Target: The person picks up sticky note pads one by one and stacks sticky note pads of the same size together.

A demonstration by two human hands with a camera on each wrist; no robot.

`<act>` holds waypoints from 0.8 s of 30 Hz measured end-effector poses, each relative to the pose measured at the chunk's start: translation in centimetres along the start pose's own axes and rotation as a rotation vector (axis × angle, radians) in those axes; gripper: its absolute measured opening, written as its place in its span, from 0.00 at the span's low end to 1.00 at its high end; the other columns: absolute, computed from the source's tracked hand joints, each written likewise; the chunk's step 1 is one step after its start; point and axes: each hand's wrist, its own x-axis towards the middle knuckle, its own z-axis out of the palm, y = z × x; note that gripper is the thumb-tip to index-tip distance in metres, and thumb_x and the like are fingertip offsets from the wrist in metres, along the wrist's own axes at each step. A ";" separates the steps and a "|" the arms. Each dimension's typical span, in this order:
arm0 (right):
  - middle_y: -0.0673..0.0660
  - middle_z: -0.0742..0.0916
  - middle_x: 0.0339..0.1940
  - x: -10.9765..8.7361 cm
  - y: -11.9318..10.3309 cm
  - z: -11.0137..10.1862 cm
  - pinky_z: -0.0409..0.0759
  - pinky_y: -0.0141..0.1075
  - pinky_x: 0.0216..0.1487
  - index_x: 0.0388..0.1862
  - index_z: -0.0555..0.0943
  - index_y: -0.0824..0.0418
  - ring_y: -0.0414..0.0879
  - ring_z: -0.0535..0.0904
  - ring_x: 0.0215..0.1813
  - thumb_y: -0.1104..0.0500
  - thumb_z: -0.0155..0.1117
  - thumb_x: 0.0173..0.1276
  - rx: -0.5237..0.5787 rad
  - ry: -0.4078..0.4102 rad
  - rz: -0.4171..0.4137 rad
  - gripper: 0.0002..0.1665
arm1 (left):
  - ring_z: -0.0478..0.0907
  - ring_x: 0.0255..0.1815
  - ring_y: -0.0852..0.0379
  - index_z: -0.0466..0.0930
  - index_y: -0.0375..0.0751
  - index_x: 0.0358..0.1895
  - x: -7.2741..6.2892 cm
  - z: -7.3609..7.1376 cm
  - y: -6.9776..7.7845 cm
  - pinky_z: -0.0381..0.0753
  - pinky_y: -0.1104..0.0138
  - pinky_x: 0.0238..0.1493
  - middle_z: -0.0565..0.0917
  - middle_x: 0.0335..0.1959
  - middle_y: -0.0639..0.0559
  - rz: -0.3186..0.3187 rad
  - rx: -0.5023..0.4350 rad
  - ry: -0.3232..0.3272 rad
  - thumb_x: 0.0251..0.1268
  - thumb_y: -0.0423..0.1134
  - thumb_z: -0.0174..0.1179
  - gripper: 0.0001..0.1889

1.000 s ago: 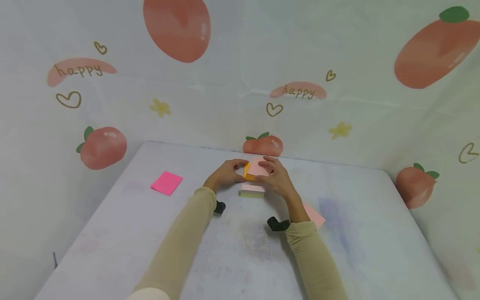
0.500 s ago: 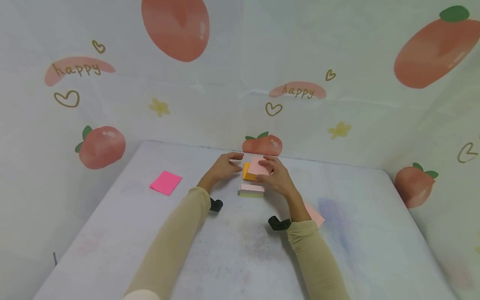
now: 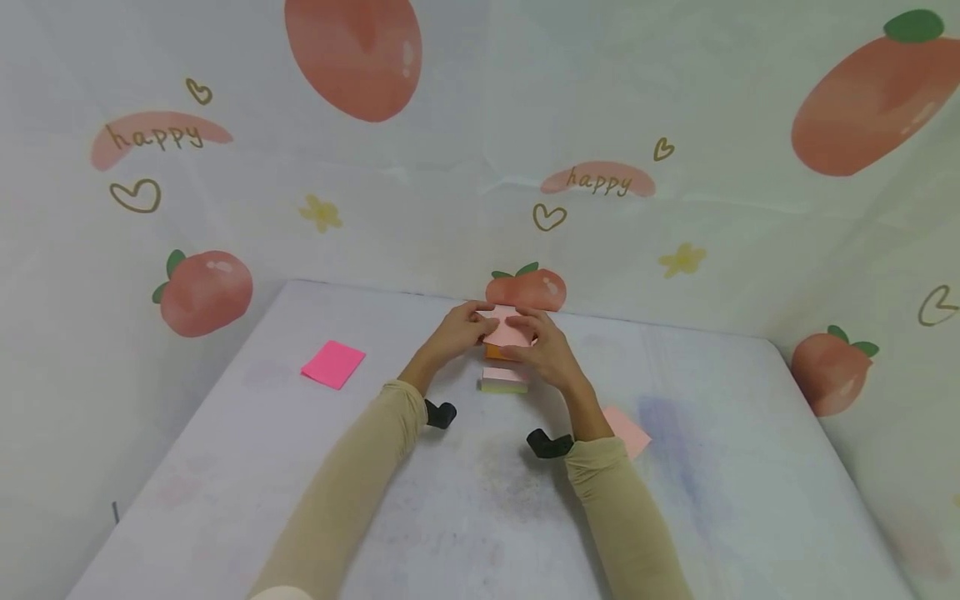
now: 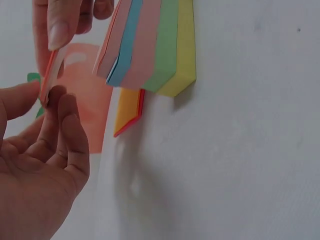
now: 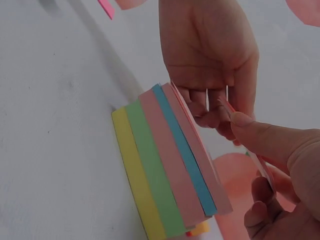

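A pale pink square of sticky notes (image 3: 508, 332) is held up at the back of the table, its thin edge seen in the right wrist view. My left hand (image 3: 456, 335) pinches its left side between thumb and fingers. The right hand (image 3: 553, 350) grips the opposite side, thumb (image 5: 260, 131) on one face and fingers behind. Partly hidden beneath lies an orange sticky note pad (image 3: 501, 353). Just in front of it stands a block of stacked sticky notes (image 3: 504, 382), layered yellow, green, pink, blue and pink in the left wrist view.
A bright pink sticky note piece (image 3: 333, 364) lies on the left of the white table (image 3: 465, 517). A pale pink sheet (image 3: 630, 433) lies partly behind the right forearm. The printed backdrop (image 3: 450, 208) rises directly behind the table's far edge.
My left hand has let go of the orange pad, drawn back leftward, then come in to pinch the pale pink notes. The right hand has shifted these notes slightly left, over the orange pad.
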 end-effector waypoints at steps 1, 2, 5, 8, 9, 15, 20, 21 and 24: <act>0.59 0.72 0.77 0.0 -0.1 0.0 0.74 0.55 0.68 0.65 0.80 0.64 0.59 0.72 0.72 0.54 0.76 0.64 0.002 -0.003 -0.003 0.31 | 0.78 0.38 0.57 0.70 0.41 0.72 0.0 0.1 0.0 0.80 0.70 0.43 0.82 0.41 0.47 0.004 -0.004 0.007 0.75 0.46 0.59 0.27; 0.59 0.72 0.77 0.0 -0.2 0.0 0.74 0.55 0.69 0.64 0.80 0.64 0.59 0.71 0.74 0.54 0.76 0.64 0.006 -0.006 -0.005 0.32 | 0.77 0.37 0.58 0.70 0.41 0.72 -0.1 0.2 -0.1 0.80 0.70 0.42 0.82 0.40 0.47 0.006 -0.013 0.013 0.74 0.44 0.60 0.27; 0.59 0.71 0.78 0.0 -0.4 0.0 0.73 0.56 0.71 0.65 0.80 0.64 0.59 0.70 0.75 0.53 0.75 0.64 0.005 -0.019 0.002 0.32 | 0.77 0.36 0.59 0.70 0.41 0.71 -0.2 0.4 -0.1 0.81 0.67 0.43 0.82 0.40 0.48 0.009 -0.039 0.026 0.73 0.41 0.60 0.26; 0.60 0.69 0.79 -0.1 -0.5 -0.1 0.75 0.55 0.70 0.66 0.79 0.63 0.60 0.72 0.72 0.53 0.75 0.64 0.007 -0.025 0.028 0.33 | 0.76 0.35 0.59 0.69 0.41 0.71 -0.4 0.5 -0.1 0.82 0.64 0.46 0.81 0.39 0.49 0.006 -0.059 0.033 0.72 0.40 0.60 0.26; 0.61 0.69 0.79 -0.1 -0.6 -0.1 0.75 0.55 0.69 0.67 0.79 0.63 0.61 0.73 0.71 0.53 0.75 0.64 0.007 -0.024 0.034 0.34 | 0.75 0.35 0.59 0.70 0.40 0.71 -0.4 0.5 -0.1 0.83 0.62 0.47 0.81 0.38 0.49 0.005 -0.063 0.037 0.72 0.39 0.60 0.26; 0.65 0.69 0.77 -0.3 -0.5 -0.2 0.78 0.53 0.65 0.69 0.75 0.66 0.60 0.76 0.64 0.57 0.77 0.63 0.033 0.002 0.041 0.38 | 0.78 0.36 0.57 0.70 0.40 0.69 -0.4 0.7 -0.1 0.84 0.59 0.50 0.82 0.39 0.48 -0.004 -0.105 0.057 0.71 0.38 0.62 0.25; 0.65 0.69 0.76 -0.4 -0.5 -0.3 0.79 0.52 0.63 0.71 0.74 0.66 0.60 0.77 0.61 0.58 0.77 0.62 0.019 0.005 0.050 0.39 | 0.82 0.44 0.55 0.70 0.38 0.66 -0.5 0.8 0.1 0.83 0.68 0.46 0.85 0.52 0.42 0.000 -0.131 0.069 0.68 0.35 0.63 0.24; 0.65 0.69 0.77 -0.5 -0.5 -0.3 0.79 0.52 0.63 0.71 0.74 0.65 0.60 0.77 0.60 0.58 0.77 0.62 0.015 0.004 0.051 0.39 | 0.83 0.46 0.54 0.70 0.38 0.65 -0.5 0.9 0.2 0.82 0.69 0.45 0.85 0.54 0.41 0.003 -0.134 0.073 0.68 0.35 0.64 0.24; 0.64 0.68 0.77 -0.5 -0.6 -0.4 0.79 0.51 0.62 0.71 0.74 0.65 0.60 0.77 0.59 0.58 0.77 0.62 0.008 0.001 0.053 0.39 | 0.82 0.47 0.54 0.71 0.38 0.65 -0.5 0.9 0.2 0.81 0.72 0.43 0.84 0.59 0.41 0.012 -0.148 0.084 0.66 0.33 0.64 0.25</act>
